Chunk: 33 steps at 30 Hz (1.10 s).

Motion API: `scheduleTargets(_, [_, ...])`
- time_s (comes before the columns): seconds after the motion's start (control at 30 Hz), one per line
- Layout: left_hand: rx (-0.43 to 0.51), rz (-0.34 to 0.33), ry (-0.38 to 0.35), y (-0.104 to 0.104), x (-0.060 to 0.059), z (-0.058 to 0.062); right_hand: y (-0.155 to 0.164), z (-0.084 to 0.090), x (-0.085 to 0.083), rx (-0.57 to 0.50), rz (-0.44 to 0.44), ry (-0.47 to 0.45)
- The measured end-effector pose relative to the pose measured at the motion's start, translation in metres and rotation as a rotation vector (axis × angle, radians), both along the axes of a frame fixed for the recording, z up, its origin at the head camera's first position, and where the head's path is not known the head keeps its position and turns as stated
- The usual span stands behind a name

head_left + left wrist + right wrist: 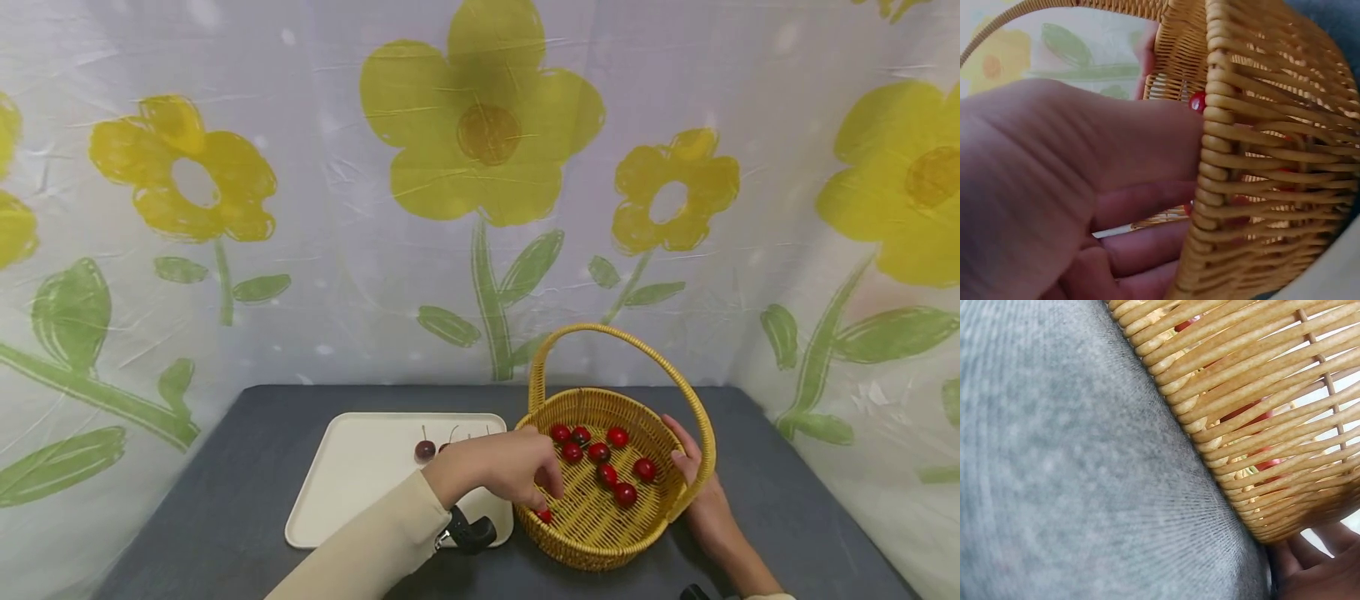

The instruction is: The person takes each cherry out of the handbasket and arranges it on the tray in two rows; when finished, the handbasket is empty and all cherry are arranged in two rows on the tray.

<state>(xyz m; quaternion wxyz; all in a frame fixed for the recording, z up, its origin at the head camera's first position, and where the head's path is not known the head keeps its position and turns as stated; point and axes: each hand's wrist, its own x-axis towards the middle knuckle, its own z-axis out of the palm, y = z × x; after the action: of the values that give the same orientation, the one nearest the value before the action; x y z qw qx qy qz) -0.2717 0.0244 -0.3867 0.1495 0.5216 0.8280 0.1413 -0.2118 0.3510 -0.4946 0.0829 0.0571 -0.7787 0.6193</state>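
A yellow woven basket point(592, 546) with a tall arched handle sits on the dark table, several red cherries point(624, 495) spread over its bottom. My left hand point(517, 467) reaches over the basket's left rim, fingers pointing down inside. At its fingertips a red cherry point(543, 516) is pinched, partly covered by them. In the left wrist view the woven wall hides most of those fingertips. On the basket's right side my right hand point(701, 492) grips the rim, thumb at the edge and fingers along the outer wall.
Left of the basket lies a cream tray point(360, 475). Dark cherries point(425, 451) with stems lie on its right part, some hidden behind the left forearm. A flower-printed curtain point(330, 275) stands behind and beside the dark table point(217, 500).
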Motion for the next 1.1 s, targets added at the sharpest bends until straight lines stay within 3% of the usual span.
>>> scheduleTargets(0.17, [-0.058, 0.015, -0.023, 0.011, -0.001, -0.004, 0.0, -0.001, 0.0, -0.006, -0.001, -0.001])
scheduleTargets(0.4, [-0.191, 0.021, 0.039, 0.025, 0.001, -0.009, 0.0, -0.001, 0.0, -0.005, -0.004, -0.006])
scheduleTargets(0.53, [-0.201, 0.016, 0.035, 0.028, 0.002, -0.01, -0.001, -0.001, -0.001, -0.02, 0.002, -0.01])
scheduleTargets(0.63, [-0.128, -0.003, 0.019, 0.026, 0.0, -0.013, -0.001, 0.0, -0.001, -0.02, 0.001, -0.012])
scheduleTargets(0.83, [0.114, 0.01, -0.023, 0.017, -0.003, -0.023, -0.001, -0.001, 0.0, -0.014, -0.002, -0.008])
scheduleTargets(1.1, [0.451, 0.077, -0.235, -0.001, 0.0, -0.03, 0.001, -0.001, -0.001, -0.018, 0.003, -0.003])
